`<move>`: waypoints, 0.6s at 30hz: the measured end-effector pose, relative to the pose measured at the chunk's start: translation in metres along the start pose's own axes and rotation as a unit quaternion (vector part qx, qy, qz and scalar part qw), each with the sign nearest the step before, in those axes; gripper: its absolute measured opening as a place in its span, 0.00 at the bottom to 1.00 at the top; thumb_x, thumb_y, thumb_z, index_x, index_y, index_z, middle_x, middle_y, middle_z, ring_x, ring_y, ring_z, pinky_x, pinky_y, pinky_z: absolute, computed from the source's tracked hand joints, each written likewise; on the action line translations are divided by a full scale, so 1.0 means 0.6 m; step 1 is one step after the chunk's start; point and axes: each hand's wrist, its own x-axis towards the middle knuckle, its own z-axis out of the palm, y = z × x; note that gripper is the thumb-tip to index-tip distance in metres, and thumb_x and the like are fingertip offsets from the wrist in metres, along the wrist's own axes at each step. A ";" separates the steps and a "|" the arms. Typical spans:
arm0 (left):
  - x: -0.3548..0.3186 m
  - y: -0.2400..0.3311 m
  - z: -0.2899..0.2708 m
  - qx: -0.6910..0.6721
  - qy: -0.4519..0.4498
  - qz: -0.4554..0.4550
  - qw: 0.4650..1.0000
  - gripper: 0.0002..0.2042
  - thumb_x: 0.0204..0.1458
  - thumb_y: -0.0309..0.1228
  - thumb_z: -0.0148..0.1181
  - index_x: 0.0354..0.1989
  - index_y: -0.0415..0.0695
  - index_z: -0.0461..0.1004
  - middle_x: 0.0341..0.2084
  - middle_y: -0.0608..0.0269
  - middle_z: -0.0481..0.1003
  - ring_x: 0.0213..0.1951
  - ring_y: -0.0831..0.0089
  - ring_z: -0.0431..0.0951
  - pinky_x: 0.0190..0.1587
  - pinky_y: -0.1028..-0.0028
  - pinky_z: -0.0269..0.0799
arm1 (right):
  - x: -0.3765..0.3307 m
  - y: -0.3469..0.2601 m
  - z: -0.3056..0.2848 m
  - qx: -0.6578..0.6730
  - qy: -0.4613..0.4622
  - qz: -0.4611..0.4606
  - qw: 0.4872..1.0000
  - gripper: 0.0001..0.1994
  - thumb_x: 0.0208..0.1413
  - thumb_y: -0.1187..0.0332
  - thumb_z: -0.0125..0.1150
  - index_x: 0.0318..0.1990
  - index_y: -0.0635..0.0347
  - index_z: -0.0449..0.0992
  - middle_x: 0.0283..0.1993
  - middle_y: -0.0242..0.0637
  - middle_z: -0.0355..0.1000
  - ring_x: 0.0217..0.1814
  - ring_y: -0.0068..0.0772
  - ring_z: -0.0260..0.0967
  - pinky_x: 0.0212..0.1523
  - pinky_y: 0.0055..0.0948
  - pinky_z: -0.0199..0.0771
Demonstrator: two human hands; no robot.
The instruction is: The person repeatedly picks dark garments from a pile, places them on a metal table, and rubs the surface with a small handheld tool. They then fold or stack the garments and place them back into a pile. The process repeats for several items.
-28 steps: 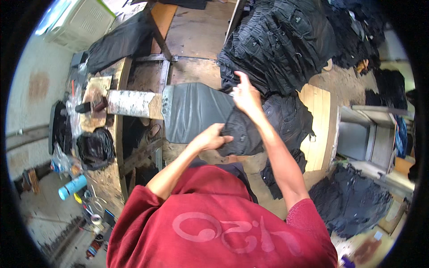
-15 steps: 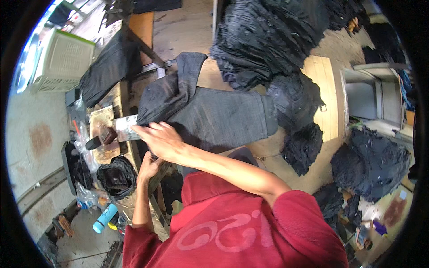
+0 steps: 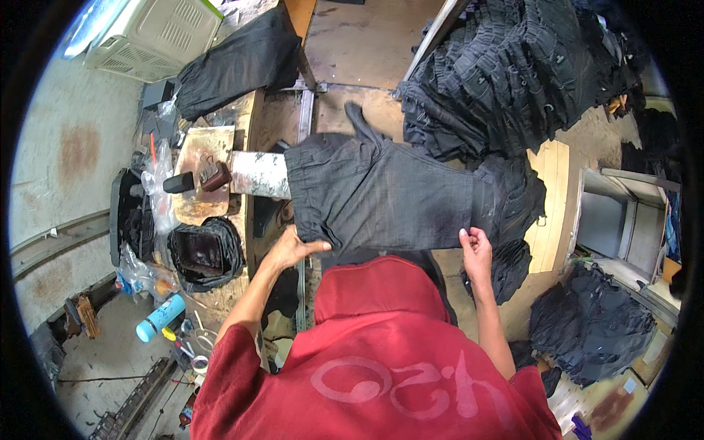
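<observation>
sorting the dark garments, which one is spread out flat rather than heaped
The dark grey trousers between the left hand and right hand; the other black garments lie in piles.

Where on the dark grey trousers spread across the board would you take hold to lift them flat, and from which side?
Probably by the near long edge of the dark grey trousers, coming from the person's side. They lie flat and stretched lengthwise, so two grips spread apart should keep them from sagging. The left hand and right hand already sit at that edge, near opposite ends.
</observation>
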 end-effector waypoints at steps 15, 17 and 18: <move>-0.018 0.102 0.076 0.128 0.509 0.215 0.824 0.35 0.48 0.28 0.77 0.62 0.36 0.64 0.61 0.47 0.66 0.64 0.52 0.67 0.70 0.56 0.60 | 0.037 0.067 -0.104 -0.013 -0.037 -0.086 0.996 0.13 0.65 0.62 0.69 0.38 0.67 0.83 0.26 0.20 0.68 0.26 0.11 0.55 0.26 0.21 0.56; 0.003 0.138 0.083 0.193 0.385 0.394 0.812 0.27 0.54 0.30 0.72 0.62 0.40 0.69 0.66 0.47 0.67 0.69 0.51 0.65 0.74 0.53 0.55 | 0.045 0.055 -0.099 -0.027 -0.035 -0.095 0.995 0.13 0.66 0.62 0.68 0.39 0.67 0.83 0.28 0.19 0.69 0.26 0.11 0.54 0.26 0.20 0.56; 0.019 0.154 0.090 0.266 0.337 0.385 0.817 0.25 0.57 0.33 0.69 0.63 0.45 0.72 0.69 0.52 0.66 0.72 0.53 0.62 0.75 0.52 0.53 | 0.052 0.043 -0.091 0.019 -0.028 -0.094 0.995 0.14 0.66 0.61 0.68 0.42 0.67 0.82 0.29 0.19 0.68 0.27 0.11 0.53 0.28 0.19 0.56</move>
